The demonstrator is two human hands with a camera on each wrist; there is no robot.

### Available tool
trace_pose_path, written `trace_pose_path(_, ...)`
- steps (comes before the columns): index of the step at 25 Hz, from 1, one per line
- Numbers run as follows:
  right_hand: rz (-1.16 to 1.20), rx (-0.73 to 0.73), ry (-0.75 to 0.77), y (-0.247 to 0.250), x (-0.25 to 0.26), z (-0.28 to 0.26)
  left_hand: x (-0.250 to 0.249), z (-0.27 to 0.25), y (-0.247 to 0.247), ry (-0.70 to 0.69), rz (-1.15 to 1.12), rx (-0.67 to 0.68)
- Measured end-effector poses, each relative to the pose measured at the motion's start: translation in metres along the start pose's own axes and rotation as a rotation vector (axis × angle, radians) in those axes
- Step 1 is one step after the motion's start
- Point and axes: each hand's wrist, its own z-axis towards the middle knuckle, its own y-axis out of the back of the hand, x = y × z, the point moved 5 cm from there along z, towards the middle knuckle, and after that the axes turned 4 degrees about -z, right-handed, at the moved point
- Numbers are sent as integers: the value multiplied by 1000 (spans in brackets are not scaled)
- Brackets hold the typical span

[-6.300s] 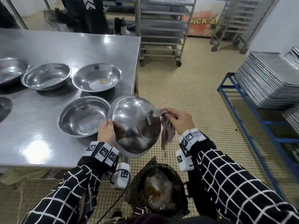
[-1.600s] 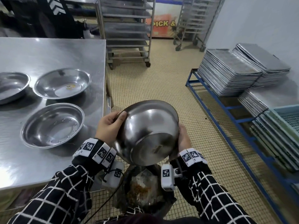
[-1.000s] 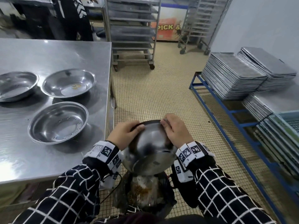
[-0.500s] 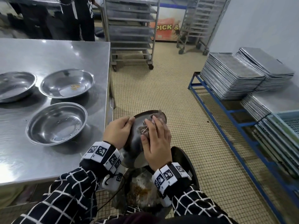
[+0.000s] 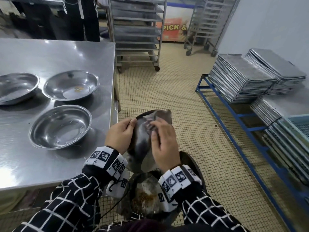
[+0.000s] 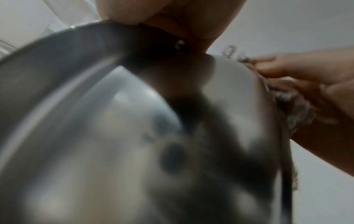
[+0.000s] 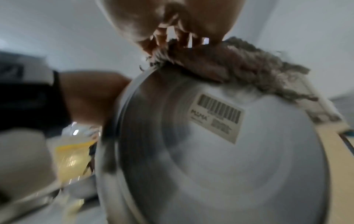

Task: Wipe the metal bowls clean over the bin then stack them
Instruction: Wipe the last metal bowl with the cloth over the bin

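Over the black-lined bin (image 5: 192,164) I hold a metal bowl (image 5: 140,141) on edge. My left hand (image 5: 128,126) grips its left rim, thumb on top. My right hand (image 5: 155,128) holds a grey cloth (image 5: 163,115) against the bowl's upper outside. The right wrist view shows the cloth (image 7: 249,68) bunched under my fingers (image 7: 206,22) at the top of the bowl (image 7: 210,166), whose underside carries a barcode sticker (image 7: 216,118). In the left wrist view the bowl (image 6: 114,136) fills the picture, blurred. Three more bowls (image 5: 61,126) (image 5: 71,85) (image 5: 16,87) sit on the steel table (image 5: 50,52).
Food scraps lie in the bin (image 5: 143,200) below the bowl. Wheeled rack trolleys (image 5: 137,34) stand at the back. Stacked metal trays (image 5: 240,81) rest on a blue frame (image 5: 234,114) along the right wall. A person stands beyond the table (image 5: 80,17).
The bowl has been turned from bottom-up to standing on edge. My right hand has come off the far rim and now rubs the cloth over the bowl's outside.
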Motion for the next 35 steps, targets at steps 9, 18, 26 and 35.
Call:
trace_pose_path(9, 213, 56, -581, -6, -65, 15, -11, 2, 7, -34, 96, 6)
trace_pose_path(18, -259, 38, -76, -18, 11, 9, -16, 4, -5, -115, 25, 74)
trace_pose_path(26, 452, 121, -886, -17, -103, 17, 2, 4, 6, -29, -136, -10)
trace_pose_path(35, 412, 100, -650, 12, -120, 10, 31, 1, 12, 84, -381, 47)
